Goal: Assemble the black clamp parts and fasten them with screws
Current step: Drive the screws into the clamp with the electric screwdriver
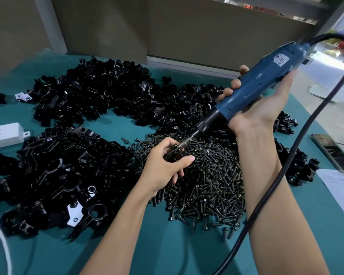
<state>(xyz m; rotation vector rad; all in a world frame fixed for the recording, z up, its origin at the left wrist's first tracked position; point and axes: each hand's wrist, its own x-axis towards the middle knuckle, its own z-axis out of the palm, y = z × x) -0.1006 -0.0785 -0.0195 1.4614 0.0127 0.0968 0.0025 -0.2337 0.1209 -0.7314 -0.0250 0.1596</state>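
Head view: your left grip [165,167] is pinching the black clamp [173,154] over the screw pile [211,181]. Your right grip [264,104] is wrapping the electric screwdriver [266,76], which is slanting in from 2 o'clock. You should be holding the bit square and pressing lightly.

We count one blue electric screwdriver [254,86] with one black cable [282,169], one white box [6,133], one white cord [2,240], one dark flat device [334,153] and one sheet of paper [342,187]. The screws [211,185] form one heap and the clamp parts [91,92] several, both beyond counting. One lone screw [124,139] lies apart.
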